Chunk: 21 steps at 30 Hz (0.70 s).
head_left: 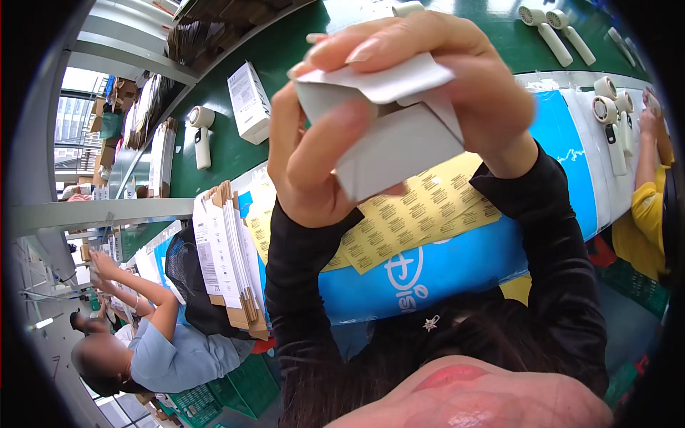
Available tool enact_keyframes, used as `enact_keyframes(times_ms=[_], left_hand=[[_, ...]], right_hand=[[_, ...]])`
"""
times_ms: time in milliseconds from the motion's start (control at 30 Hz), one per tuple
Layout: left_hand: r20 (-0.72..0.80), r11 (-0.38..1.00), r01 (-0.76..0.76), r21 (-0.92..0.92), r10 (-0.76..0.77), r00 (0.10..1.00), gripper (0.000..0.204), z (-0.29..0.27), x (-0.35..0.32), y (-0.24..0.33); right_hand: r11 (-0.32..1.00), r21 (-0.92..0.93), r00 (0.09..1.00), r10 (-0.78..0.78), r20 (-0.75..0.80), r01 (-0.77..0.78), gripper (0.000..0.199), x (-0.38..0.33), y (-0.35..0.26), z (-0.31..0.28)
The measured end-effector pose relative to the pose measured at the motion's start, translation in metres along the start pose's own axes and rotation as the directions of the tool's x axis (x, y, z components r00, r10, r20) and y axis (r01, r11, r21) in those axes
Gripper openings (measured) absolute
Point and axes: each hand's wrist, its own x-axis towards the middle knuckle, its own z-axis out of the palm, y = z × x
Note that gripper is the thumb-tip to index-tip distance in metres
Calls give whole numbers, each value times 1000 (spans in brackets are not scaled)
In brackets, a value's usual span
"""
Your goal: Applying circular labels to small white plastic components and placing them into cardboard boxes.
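Note:
Close to the camera, both my hands hold a small white cardboard box with its top flap open. My left hand grips the box from the left side, thumb across its front face. My right hand wraps over the top, fingers curled on the flap. Both forearms are in black sleeves. Under my hands, a sheet of yellow barcode stickers lies on a blue surface.
A stack of flat folded white cartons stands upright at the left. On the green belt lie a white box and several white handheld fans. One person works at the lower left, another at the right.

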Motion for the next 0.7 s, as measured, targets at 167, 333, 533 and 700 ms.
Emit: enact_keyframes(times_ms=[167,333,533,700], left_hand=[[-58,995,-100,24,101,993,65,0,-6,-13],[-80,988,-154,20,155,985,67,3,-6,-17],[-57,979,-204,22,205,977,73,1,-3,-20],[-9,980,-190,62,191,982,61,-7,-3,-19]], right_hand=[[990,-91,993,105,-48,-109,33,2,-9,9],[970,-96,973,215,-83,-223,31,4,-14,17],[961,-78,962,258,-88,-265,28,5,-17,19],[955,-60,956,285,-75,-289,26,3,-22,20]])
